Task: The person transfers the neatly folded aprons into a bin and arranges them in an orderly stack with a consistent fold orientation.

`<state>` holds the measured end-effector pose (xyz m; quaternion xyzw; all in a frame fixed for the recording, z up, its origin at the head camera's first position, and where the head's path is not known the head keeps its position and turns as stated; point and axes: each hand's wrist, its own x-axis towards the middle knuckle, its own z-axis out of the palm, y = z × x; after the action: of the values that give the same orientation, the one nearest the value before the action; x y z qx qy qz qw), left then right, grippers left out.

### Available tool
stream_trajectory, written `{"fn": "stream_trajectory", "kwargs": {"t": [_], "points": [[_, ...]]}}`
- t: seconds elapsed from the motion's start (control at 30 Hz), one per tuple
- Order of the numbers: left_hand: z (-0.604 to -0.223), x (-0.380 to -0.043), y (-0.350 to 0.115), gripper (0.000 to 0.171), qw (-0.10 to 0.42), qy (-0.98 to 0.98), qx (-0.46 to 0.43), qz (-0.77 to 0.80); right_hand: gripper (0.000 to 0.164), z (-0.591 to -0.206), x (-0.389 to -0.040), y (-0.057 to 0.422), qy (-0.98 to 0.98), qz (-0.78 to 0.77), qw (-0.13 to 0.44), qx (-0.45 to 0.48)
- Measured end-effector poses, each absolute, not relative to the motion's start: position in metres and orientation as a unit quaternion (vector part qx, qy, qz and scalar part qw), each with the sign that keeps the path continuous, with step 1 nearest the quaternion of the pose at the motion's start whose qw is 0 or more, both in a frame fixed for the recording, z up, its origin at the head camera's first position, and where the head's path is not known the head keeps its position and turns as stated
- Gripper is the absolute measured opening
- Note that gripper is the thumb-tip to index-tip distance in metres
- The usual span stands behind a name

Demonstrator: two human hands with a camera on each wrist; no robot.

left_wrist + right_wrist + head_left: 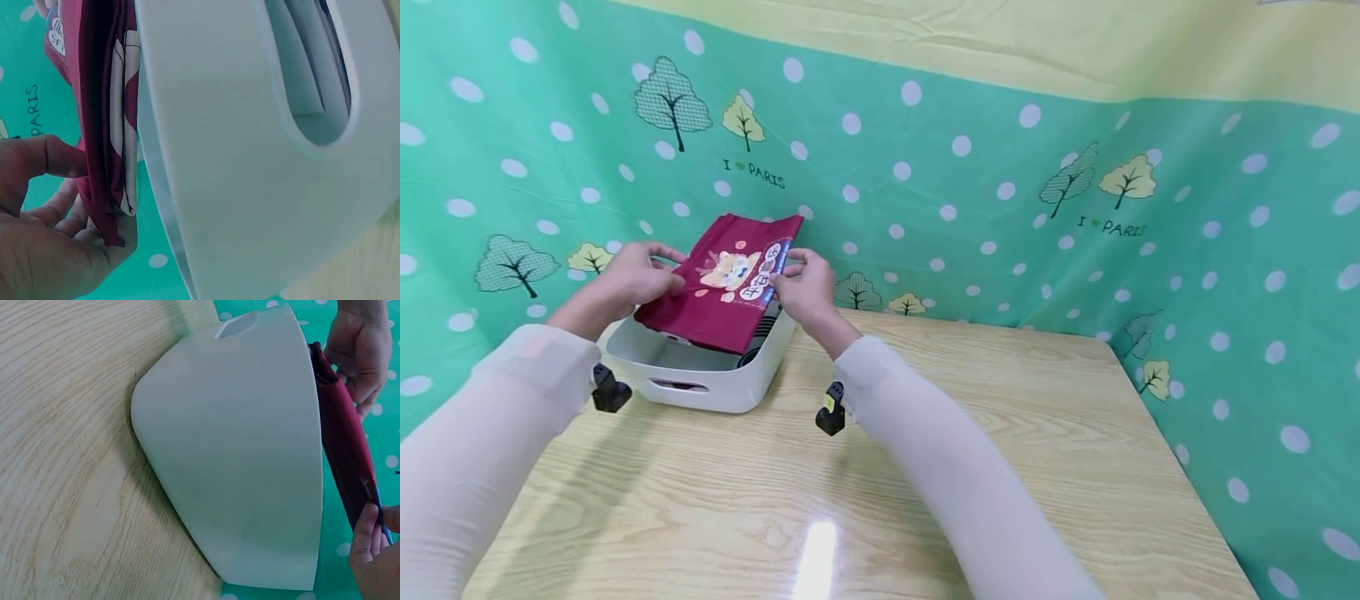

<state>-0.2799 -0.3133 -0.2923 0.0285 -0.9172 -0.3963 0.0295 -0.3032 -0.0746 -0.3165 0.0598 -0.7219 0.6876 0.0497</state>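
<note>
A folded dark red cloth (722,283) with a cartoon animal and white lettering is held tilted over a white plastic bin (700,387). My left hand (638,275) grips its left side; the left wrist view shows the cloth's stacked layers (106,144) between thumb and fingers. At the right edge, beside a blue strip (781,267), my right hand (808,287) pinches the cloth. Seen from the right wrist, the cloth (347,440) is just above the bin's rim. Part of the bin's inside is hidden beneath it.
Dark ribbed items (763,332) show inside the bin's right side. The bin stands at the back left of a wooden table (1000,433), close to a green dotted curtain (925,192). A second curtain panel (1247,333) borders the table's right edge.
</note>
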Motion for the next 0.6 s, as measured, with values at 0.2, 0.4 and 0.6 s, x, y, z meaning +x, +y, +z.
{"fn": "stream_trajectory", "kwargs": {"t": [0.2, 0.4, 0.6], "points": [[-0.290, -0.277, -0.311, 0.046, 0.035, -0.917, 0.035, -0.395, 0.043, -0.317, -0.306, -0.072, -0.726, 0.681, 0.054, 0.075], [-0.291, -0.274, -0.308, 0.053, 0.002, -0.934, 0.020, -0.356, 0.041, -0.325, -0.314, -0.058, -0.829, 0.549, 0.039, 0.098], [-0.296, -0.273, -0.305, 0.055, -0.025, -0.935, 0.015, -0.355, 0.040, -0.339, -0.320, -0.044, -0.863, 0.499, -0.008, 0.080]]}}
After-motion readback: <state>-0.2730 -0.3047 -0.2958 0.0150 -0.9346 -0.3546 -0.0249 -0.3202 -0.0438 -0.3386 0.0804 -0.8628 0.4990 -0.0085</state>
